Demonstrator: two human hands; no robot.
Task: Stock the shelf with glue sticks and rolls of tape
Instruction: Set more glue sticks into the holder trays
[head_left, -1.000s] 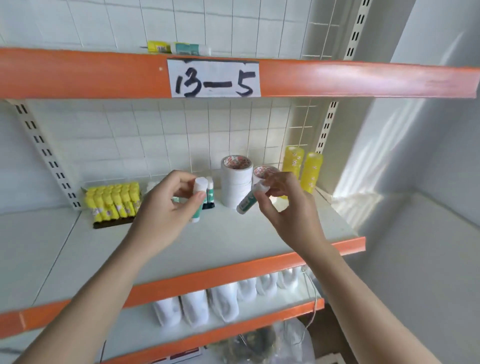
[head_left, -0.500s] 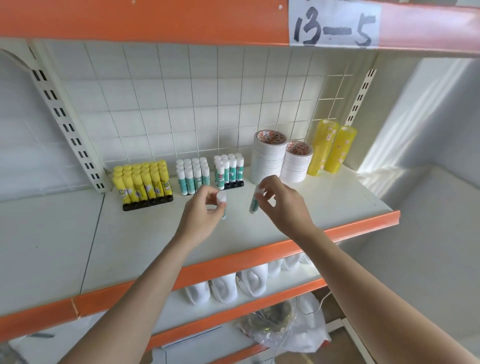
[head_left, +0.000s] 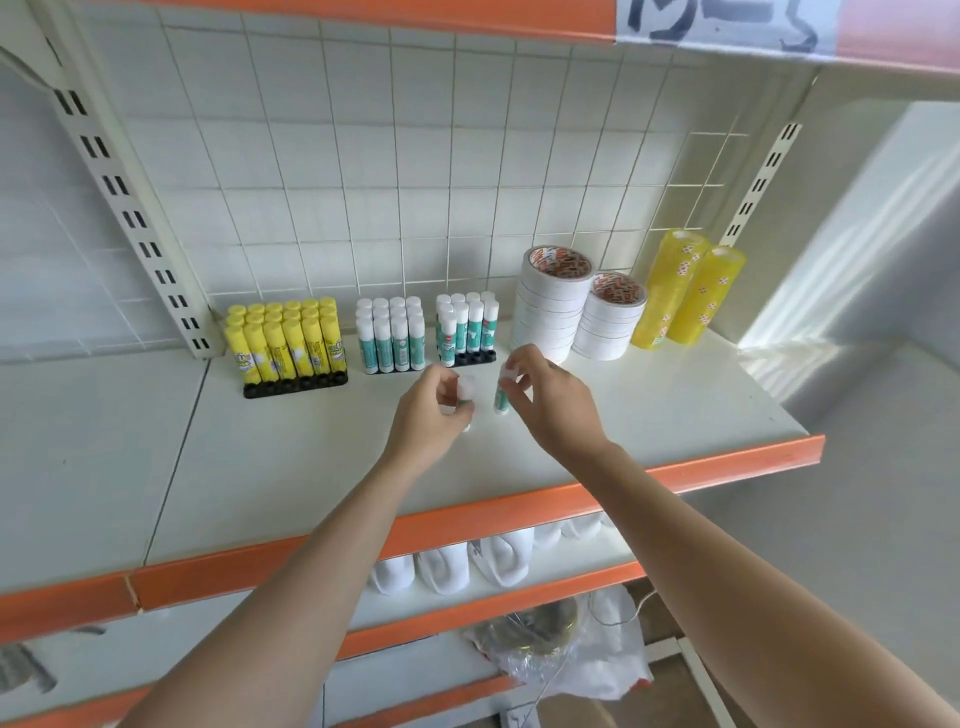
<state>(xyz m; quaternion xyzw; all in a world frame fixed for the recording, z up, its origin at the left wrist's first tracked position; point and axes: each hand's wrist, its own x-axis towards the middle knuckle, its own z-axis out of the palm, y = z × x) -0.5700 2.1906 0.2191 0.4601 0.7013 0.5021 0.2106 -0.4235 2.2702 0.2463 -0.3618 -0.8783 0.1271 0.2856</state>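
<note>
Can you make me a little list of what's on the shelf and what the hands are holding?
left hand: holds a white-capped glue stick
right hand: pinches a green glue stick
yellow glue sticks: upright, black tray, far left
green glue sticks: two groups, middle
white tape rolls: two stacks
yellow tape rolls: two stacks, far right
shelf: white, orange edge

looks like a small stationery shop or stockroom tbh: metal shelving with orange front strips (head_left: 597, 493), slotted uprights (head_left: 130, 208) and a white wire grid back (head_left: 415, 156), a handwritten number label (head_left: 722, 26) on the top edge, plus rows of yellow glue sticks (head_left: 283, 338), teal-and-white glue sticks (head_left: 392, 332) and stacked tape rolls (head_left: 556, 306) lined up like stock
</note>
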